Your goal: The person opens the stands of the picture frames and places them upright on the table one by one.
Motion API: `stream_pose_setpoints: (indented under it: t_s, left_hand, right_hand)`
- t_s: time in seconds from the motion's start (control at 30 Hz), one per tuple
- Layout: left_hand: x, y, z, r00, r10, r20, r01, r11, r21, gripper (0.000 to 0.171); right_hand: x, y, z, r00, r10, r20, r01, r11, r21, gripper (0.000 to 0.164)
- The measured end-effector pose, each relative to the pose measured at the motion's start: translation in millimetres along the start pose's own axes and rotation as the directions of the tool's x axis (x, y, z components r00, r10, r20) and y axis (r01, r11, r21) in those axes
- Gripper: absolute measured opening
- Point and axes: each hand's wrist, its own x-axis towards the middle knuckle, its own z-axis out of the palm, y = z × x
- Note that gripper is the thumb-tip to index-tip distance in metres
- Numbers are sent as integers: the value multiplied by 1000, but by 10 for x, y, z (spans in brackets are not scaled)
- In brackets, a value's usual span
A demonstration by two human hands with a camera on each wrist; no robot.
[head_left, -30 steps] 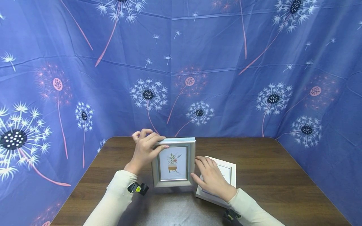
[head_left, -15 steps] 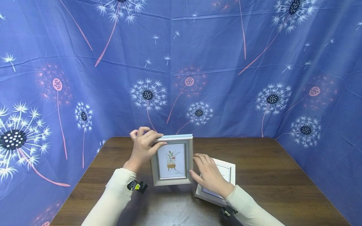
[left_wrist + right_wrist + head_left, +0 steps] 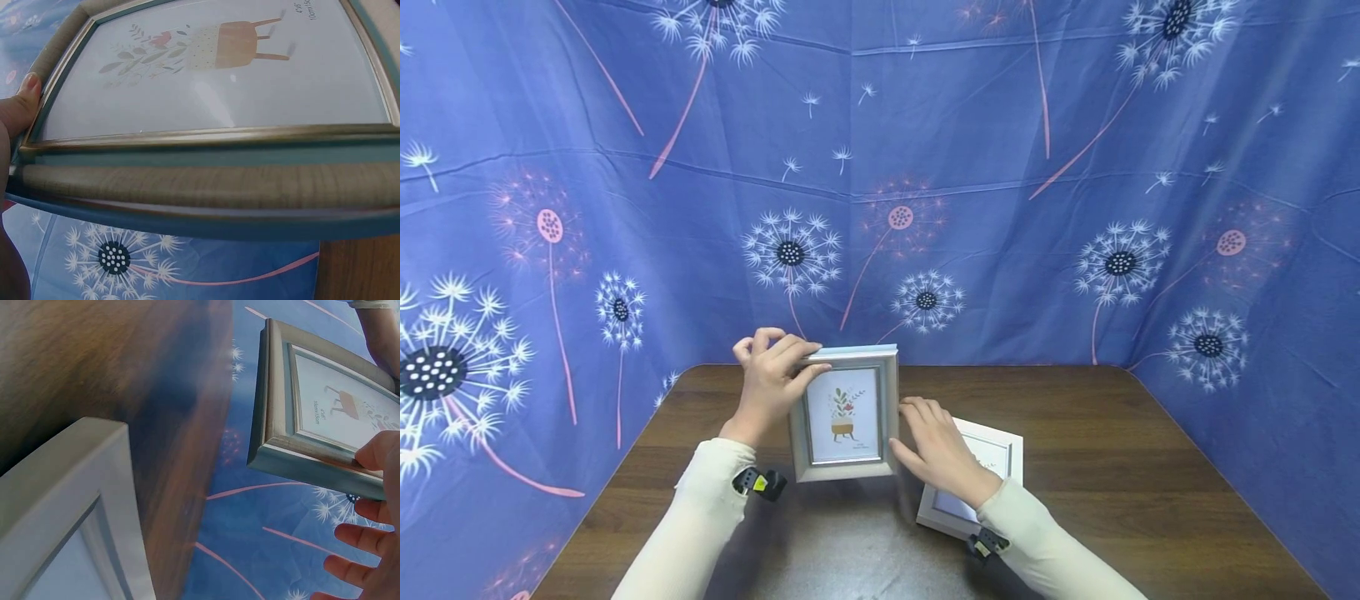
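A silver-beige picture frame (image 3: 844, 417) with a potted-plant print stands upright, slightly tilted, in the head view. My left hand (image 3: 771, 379) grips its upper left corner, with the thumb on the front and fingers over the top edge. At the frame's right edge, my right hand (image 3: 942, 450) rests its thumb on the front border; the other fingers are spread beside the edge, as the right wrist view shows. Beneath my right forearm lies a white picture frame (image 3: 1000, 454), partly covered by that hand and sleeve. Up close, the left wrist view shows the beige frame's gold inner trim (image 3: 250, 134).
A dark brown wooden table (image 3: 1120, 500) lies under both frames. Behind it and along its sides hangs a blue curtain (image 3: 985, 250) with dandelion prints. A small black device (image 3: 760, 482) is strapped to the left wrist, and another (image 3: 987, 543) to the right.
The beige frame has shifted left and upward with both hands moving along with it. More of the white frame is uncovered as my right hand moves left.
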Motion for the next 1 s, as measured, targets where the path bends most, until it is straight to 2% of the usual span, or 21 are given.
stream_pose_setpoints:
  t_s: [0.33,0.67,1.0]
  left_hand:
    - [-8,-108,-4,999,-41,-8,41,999,33,27]
    - [-34,-207,52,996,-88,-7,88,995,46,29]
    - [-51,-290,117,986,-165,10,163,982,91,29]
  right_hand:
    - [150,-3,122,998,54,42,-55,998,34,41]
    - [241,28,255,993,86,75,-91,993,69,42]
    - [350,42,344,984,140,106,-147,987,66,42]
